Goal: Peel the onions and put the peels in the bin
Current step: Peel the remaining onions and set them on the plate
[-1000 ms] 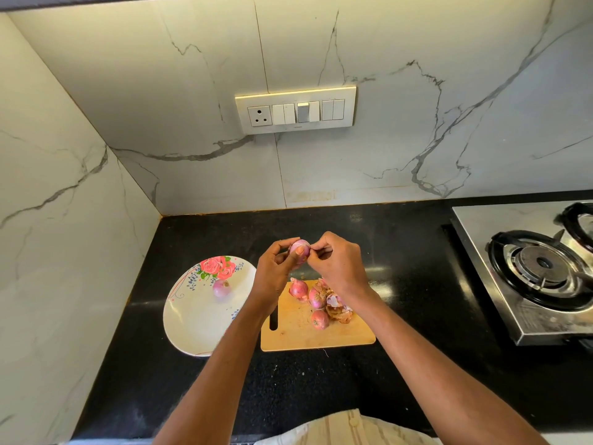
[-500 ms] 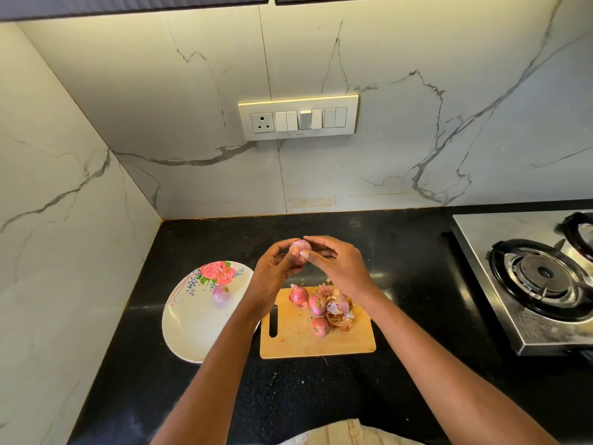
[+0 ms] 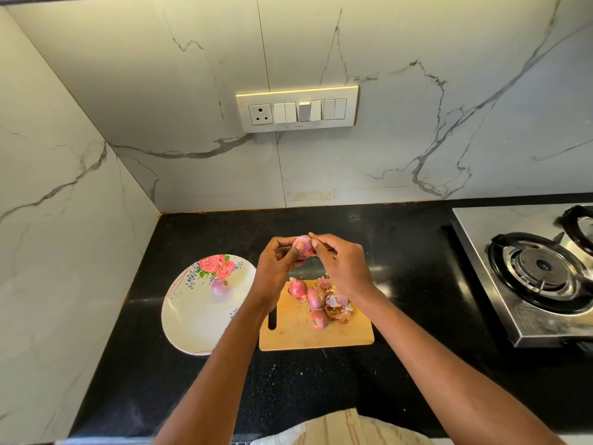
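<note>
Black stone makes up the surface (image 3: pixel 321 380), and the wooden cutting board (image 3: pixel 298 335) on it serves as the landmark here. Left of the board, its rim just beside the board's left edge, lies a white plate (image 3: pixel 195 319) with a rose print, carrying one peeled onion (image 3: pixel 220 286) near the flowers. Above the board's far-left corner the left hand (image 3: pixel 276 268) is raised, fingers and thumb curled round a small pink onion (image 3: pixel 303 247) held in the air. The right hand (image 3: pixel 343 268) meets it from the other side, above the board's far edge, thumb and fingertips pinching at the top of that same onion; whether a strip of skin is between them cannot be told. On the board, three unpeeled onions (image 3: pixel 316 298) sit toward its far half, and touching them on the right is a heap of papery peels (image 3: pixel 338 308). Well to the right of the board stands a steel gas stove (image 3: pixel 513 316) with a black burner ring.
</note>
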Demonstrator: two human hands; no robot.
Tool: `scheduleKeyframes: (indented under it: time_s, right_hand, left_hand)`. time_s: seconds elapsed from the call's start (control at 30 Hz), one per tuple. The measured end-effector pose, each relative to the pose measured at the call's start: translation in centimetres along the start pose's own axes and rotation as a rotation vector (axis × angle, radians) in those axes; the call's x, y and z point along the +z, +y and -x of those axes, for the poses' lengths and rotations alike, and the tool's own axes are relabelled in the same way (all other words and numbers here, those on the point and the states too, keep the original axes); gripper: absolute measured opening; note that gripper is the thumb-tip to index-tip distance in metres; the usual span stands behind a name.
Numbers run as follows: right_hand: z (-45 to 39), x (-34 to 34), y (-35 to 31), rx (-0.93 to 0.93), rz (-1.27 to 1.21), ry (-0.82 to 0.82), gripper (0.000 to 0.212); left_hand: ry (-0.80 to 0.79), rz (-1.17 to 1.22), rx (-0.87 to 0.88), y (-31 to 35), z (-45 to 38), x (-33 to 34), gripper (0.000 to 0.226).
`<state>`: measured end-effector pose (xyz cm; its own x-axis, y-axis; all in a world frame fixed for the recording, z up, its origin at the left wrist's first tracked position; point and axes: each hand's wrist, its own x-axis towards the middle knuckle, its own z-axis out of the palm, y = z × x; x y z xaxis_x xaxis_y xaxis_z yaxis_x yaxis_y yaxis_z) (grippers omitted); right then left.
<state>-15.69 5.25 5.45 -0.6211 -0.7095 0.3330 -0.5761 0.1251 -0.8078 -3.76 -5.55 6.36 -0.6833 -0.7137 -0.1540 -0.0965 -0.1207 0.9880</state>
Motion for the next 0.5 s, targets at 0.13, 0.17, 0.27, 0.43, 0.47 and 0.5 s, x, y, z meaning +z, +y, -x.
scheduleKeyframes:
  time_s: [0.13, 0.17, 0.27, 0.43, 0.47, 0.5]
  right_hand:
    - [0.3, 0.0, 0.1, -0.082, 0.070, 0.023, 0.024]
    - [0.3, -0.1, 0.1, -0.093, 0.076, 0.022, 0.023]
    - [0.3, -0.5, 0.3, -0.108, 0.090, 0.035, 0.021]
    - [0.1, -1.0, 0.3, -0.068, 0.020, 0.050, 0.018]
    - [0.2, -1.0, 0.3, -0.032, -0.004, 0.042, 0.017]
    - [0.2, -1.0, 0.3, 0.014, -0.030, 0.035, 0.017]
  left_hand:
    - [-0.011, -0.015, -0.009, -0.1, 0.2, 0.1, 0.025]
    - [-0.021, -0.016, -0.009, -0.1, 0.3, 0.1, 0.025]
    - [-0.057, -0.003, -0.017, 0.1, 0.7, 0.1, 0.024]
    - [-0.143, 0.138, -0.077, 0.3, 1.2, -0.5, 0.029]
    - [-0.152, 0.160, -0.101, 0.3, 1.2, -0.6, 0.027]
    - [-0.159, 0.177, -0.124, 0.3, 1.2, -0.8, 0.027]
